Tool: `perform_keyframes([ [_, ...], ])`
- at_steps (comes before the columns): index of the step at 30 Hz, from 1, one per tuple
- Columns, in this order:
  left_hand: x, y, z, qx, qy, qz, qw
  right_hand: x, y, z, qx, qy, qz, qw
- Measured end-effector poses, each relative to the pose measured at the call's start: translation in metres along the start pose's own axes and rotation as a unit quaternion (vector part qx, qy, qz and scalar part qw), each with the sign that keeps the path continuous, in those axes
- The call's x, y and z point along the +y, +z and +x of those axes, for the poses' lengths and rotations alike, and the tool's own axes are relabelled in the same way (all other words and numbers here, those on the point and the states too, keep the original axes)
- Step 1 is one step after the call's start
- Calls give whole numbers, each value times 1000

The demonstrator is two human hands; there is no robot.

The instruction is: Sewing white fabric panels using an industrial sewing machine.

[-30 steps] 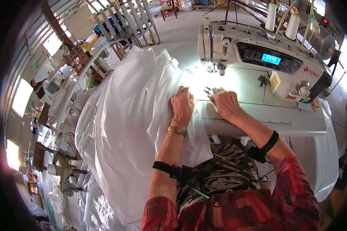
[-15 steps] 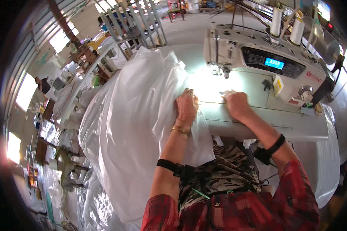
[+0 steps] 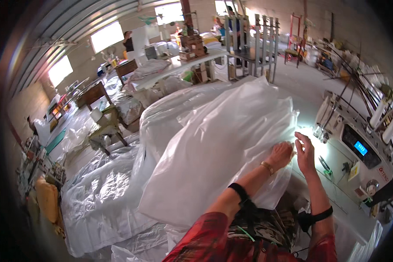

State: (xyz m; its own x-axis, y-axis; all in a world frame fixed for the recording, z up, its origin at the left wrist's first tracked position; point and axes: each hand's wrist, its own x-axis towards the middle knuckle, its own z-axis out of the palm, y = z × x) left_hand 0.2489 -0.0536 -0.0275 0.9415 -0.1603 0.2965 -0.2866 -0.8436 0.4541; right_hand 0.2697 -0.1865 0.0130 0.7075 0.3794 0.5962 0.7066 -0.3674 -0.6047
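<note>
A large sheet of thin white plastic film (image 3: 214, 139) drapes in folds over the left of the sewing table and down past its front. My left hand (image 3: 281, 155) is closed on the film's right edge, fingers bunched. Close beside it, my right hand (image 3: 306, 153) is raised with its fingers stretched and slightly bent. Its fingertips are near the film's edge; whether they touch it I cannot tell. Thread snips (image 3: 325, 166) with a green part lie on the table, right of my right hand. The sewing machine (image 3: 358, 139) stands beyond, its lamp lighting the needle area.
Clear plastic sheeting (image 3: 109, 196) covers the floor at the left. A wooden stool (image 3: 105, 126) stands there. Behind the film are a metal rack (image 3: 253, 43) and a long white worktable (image 3: 179, 67). White thread cones (image 3: 391, 130) stand by the machine. Other people are in the background.
The view has swung left, putting the machine farther right. My right hand has come close to my left, its fingers stretched out. Snips now show on the table where none were visible.
</note>
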Motion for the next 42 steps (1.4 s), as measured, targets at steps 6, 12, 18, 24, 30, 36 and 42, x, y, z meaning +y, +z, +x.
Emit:
perform_keyframes([
  [6,-2,-111,-155,77,106,-120,984,11,53,30,-19,-6,4,1000],
  [12,-112,-168,-374,384,-295,254,837,31,76,28,-8,31,19,999],
  [18,-201,-77,-528,378,-551,-27,744,36,89,44,-17,11,19,1000],
  [24,-183,26,-437,261,-357,-666,600,25,88,32,-160,59,-38,985],
  [30,-123,15,-302,182,-209,-686,673,-26,84,-57,-236,-96,-110,961],
  [36,-50,-15,-260,116,-259,-572,770,-98,100,-150,-467,-99,58,877],
  [42,-100,-1,-281,152,-280,-6,948,-146,93,-121,-525,-184,6,831],
])
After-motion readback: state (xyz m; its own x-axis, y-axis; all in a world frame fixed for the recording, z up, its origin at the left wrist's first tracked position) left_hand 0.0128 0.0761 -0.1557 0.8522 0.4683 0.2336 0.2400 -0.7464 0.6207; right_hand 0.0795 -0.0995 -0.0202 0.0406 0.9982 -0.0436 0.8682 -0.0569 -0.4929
